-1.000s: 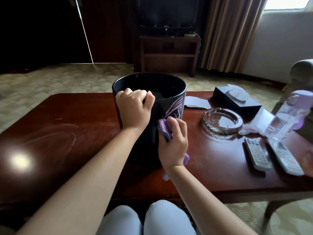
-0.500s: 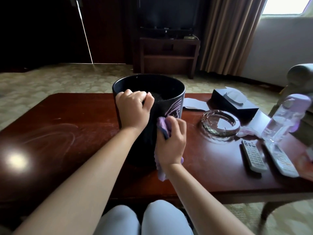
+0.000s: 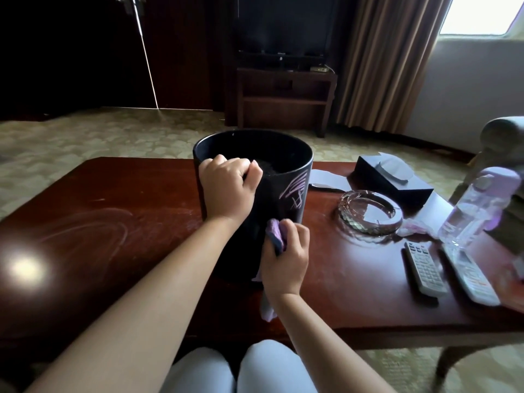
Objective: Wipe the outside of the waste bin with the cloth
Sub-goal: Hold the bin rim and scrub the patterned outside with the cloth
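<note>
Left hand (image 3: 229,191) gripped the bin (image 3: 286,194) rim; right hand (image 3: 286,259) pressed a clutched cloth (image 3: 275,236) below illegible pink scribbles (image 3: 295,190).

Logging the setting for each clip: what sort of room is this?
Probably a hotel room or a sitting room: a low wooden coffee table with remotes and a tissue box, a television on a stand, and long curtains by the window.
</note>
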`<state>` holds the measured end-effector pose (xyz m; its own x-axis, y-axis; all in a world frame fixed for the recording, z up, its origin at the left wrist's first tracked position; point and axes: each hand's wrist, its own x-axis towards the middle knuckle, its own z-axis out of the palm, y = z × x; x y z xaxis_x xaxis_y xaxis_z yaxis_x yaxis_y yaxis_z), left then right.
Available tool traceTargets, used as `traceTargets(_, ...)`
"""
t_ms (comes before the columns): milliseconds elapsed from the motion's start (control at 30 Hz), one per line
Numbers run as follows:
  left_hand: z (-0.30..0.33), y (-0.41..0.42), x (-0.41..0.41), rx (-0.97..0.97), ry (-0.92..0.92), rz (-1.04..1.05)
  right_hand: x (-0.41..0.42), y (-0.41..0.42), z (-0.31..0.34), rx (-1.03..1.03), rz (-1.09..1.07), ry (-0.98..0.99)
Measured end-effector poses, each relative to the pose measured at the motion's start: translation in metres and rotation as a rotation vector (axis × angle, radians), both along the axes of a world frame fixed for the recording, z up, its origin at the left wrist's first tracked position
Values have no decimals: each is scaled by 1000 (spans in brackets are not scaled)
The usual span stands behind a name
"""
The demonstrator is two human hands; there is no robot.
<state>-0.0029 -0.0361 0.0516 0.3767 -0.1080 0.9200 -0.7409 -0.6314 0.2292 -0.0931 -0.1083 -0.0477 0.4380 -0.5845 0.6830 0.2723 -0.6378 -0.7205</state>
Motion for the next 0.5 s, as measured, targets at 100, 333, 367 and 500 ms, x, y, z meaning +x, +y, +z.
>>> traceTargets(100,-1,-2,0,-9,-16,13,2,-8,-2,31,3,-13)
traceTargets(333,-1,-2,1,-21,-4,7,-13,-20,-32,288,92,136)
traceTargets(367,-2,-3,1,-25,-2,6,-11,-24,-33,394,91,143)
traceTargets(500,-1,-3,2,-14,-4,14,-1,-36,7,473,157,59)
